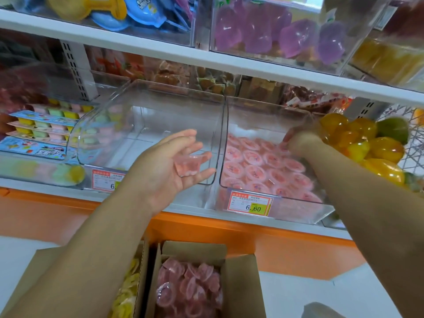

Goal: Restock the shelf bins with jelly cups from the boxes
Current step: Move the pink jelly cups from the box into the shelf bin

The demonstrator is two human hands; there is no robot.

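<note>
My left hand [167,166] is held palm-up in front of the empty clear bin [146,125], cradling one pink jelly cup [189,165] in loosely curled fingers. My right hand [298,143] reaches into the neighbouring clear bin [296,212], its knuckles bent down onto a layer of pink jelly cups [257,171]. Whether its fingers hold a cup is hidden. Below the shelf an open cardboard box [241,281] holds more pink jelly cups [190,288]. A second box [137,271] to its left holds yellow jelly cups [128,292].
The white shelf above [160,51] overhangs the bins and carries purple jelly cups [270,35]. Yellow and green fruit jellies [367,143] sit right of my right forearm. Stacked multi-colour pudding packs [43,125] lie to the left. An orange shelf edge [229,228] runs below the bins.
</note>
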